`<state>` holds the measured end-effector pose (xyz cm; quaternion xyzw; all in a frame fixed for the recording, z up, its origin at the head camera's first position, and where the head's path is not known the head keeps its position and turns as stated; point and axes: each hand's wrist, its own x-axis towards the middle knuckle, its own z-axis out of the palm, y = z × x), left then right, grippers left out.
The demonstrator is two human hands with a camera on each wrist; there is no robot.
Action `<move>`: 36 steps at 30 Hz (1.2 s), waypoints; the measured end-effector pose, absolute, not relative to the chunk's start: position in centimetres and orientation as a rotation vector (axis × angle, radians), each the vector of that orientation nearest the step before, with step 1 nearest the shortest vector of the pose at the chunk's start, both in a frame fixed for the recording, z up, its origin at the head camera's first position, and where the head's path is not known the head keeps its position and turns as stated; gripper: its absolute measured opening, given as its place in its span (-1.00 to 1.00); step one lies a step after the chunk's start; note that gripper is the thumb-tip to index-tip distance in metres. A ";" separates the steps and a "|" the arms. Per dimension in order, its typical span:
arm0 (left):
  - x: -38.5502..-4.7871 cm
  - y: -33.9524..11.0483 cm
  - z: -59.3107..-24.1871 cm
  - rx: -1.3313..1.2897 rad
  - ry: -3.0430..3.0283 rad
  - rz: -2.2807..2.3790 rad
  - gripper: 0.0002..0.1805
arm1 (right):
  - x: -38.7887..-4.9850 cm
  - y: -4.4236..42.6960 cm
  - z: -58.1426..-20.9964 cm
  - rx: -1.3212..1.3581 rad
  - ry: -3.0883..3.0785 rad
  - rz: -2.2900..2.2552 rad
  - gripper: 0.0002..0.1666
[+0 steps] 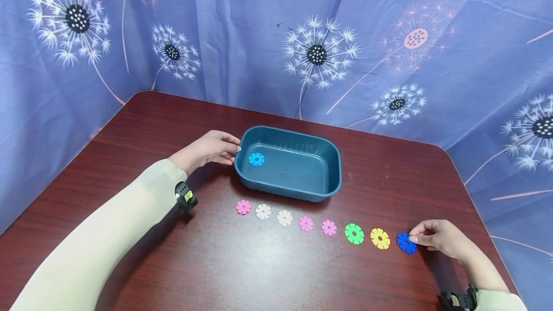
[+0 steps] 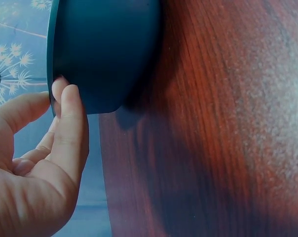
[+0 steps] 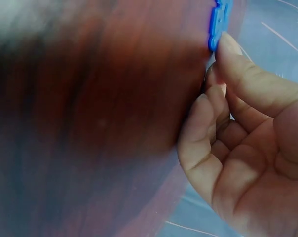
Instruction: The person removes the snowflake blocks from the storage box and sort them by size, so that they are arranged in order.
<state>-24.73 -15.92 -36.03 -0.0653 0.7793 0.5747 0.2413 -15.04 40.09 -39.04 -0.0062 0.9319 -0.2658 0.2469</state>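
My left hand [image 1: 216, 148] holds the left end of a dark teal plastic basin [image 1: 289, 191]. Its thumb is at the rim and its fingers lie against the outer wall in the left wrist view. Inside the basin, toward its left end, lies a light blue notched flower disc [image 1: 257, 159]. At the right end of a row of discs, my right hand [image 1: 440, 238] pinches a dark blue notched disc [image 1: 405, 243] by its right edge. The right wrist view shows the thumb on that disc; the index fingertip is partly hidden.
Left of the dark blue disc the row holds a yellow disc [image 1: 380, 238], a green disc [image 1: 354, 233] and several smaller pink and white discs, one being a white disc [image 1: 263, 211]. The brown wooden table [image 1: 207, 263] ends at a blue dandelion-print cloth [image 1: 242, 37].
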 end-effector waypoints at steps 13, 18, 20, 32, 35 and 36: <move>-24.6 -16.0 -36.0 -0.173 2.134 1.577 -0.49 | -15.3 41.4 -38.2 -0.036 2.447 -0.842 -0.50; -24.6 -15.9 -36.0 -0.172 2.140 1.579 -0.50 | -16.2 40.4 -37.3 -0.019 2.470 -0.845 -0.39; -24.6 -15.8 -36.0 -0.178 2.140 1.579 -0.50 | -16.6 39.5 -36.8 -0.031 2.522 -0.839 -0.38; -24.7 -16.0 -36.1 -0.152 2.132 1.585 -0.49 | -20.6 32.6 -32.0 -0.360 2.699 -0.997 -0.48; -24.7 -16.1 -36.1 -0.152 2.132 1.584 -0.48 | -21.9 29.9 -30.3 -0.466 2.712 -0.930 -0.47; -24.7 -16.1 -36.1 -0.154 2.134 1.583 -0.48 | -22.3 29.0 -29.9 -0.499 2.707 -0.911 -0.47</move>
